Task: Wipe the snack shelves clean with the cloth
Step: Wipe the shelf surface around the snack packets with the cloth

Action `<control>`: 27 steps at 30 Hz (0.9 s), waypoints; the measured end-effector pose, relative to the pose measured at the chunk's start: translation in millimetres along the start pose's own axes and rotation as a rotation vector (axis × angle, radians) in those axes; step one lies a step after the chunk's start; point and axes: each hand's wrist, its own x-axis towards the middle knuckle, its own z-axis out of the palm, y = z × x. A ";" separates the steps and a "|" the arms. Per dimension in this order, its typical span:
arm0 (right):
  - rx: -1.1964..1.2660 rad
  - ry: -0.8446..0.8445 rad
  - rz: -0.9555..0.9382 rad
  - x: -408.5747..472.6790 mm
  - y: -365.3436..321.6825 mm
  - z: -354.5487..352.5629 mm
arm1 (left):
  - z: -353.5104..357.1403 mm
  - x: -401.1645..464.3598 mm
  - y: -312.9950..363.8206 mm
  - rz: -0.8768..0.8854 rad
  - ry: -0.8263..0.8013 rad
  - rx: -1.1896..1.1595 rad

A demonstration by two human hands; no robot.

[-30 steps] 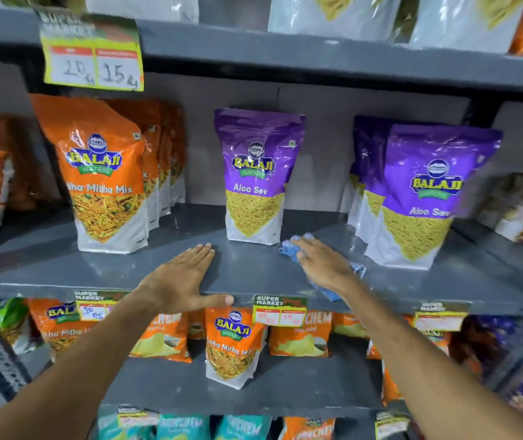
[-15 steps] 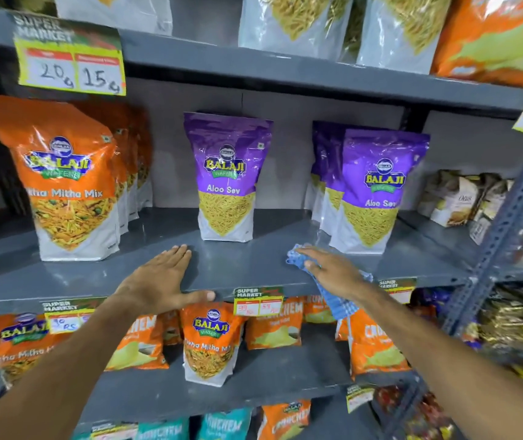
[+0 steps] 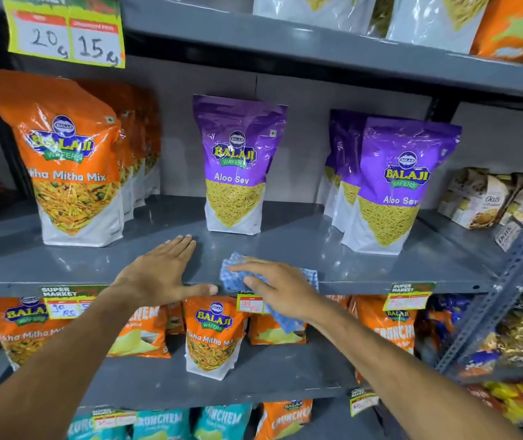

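Left hand (image 3: 161, 274): flat, fingers spread, grasping nothing, on shelf (image 3: 380, 268).
Right hand (image 3: 277, 285): pressing blue cloth (image 3: 233, 274) at its 9 o'clock.

A small grocery shop or supermarket aisle: grey metal shelving (image 3: 285, 246) in several tiers, stocked with rows of factory-sealed snack pouches. Orange Balaji mix bags (image 3: 73, 160) stand at 10 o'clock, purple Aloo Sev bags (image 3: 236, 166) at 12 and 2 o'clock. Printed "Super Market" price tags (image 3: 409, 295) are clipped to the shelf edges, and a handwritten price card (image 3: 65, 31) reading 20 and 15 hangs at 11 o'clock
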 end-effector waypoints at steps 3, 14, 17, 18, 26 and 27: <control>-0.006 0.021 0.066 -19.5 41.2 -28.5 | 0.1 0.8 -0.1 -0.006 -0.003 -0.001; -0.286 0.074 0.355 44.9 41.8 -16.6 | -1.1 0.2 0.8 0.020 0.005 -0.014; -0.262 0.080 0.251 37.9 16.2 -2.1 | -0.2 -1.9 6.1 0.169 0.078 0.020; -0.259 0.091 0.216 32.3 13.2 0.2 | 0.9 -1.7 11.9 0.224 0.110 0.032; -0.232 0.156 0.183 -22.1 39.2 -36.3 | 10.3 28.5 111.6 0.277 0.074 -0.023; -0.238 0.164 0.192 -28.6 47.1 -41.8 | 10.6 35.2 125.2 0.272 0.065 -0.046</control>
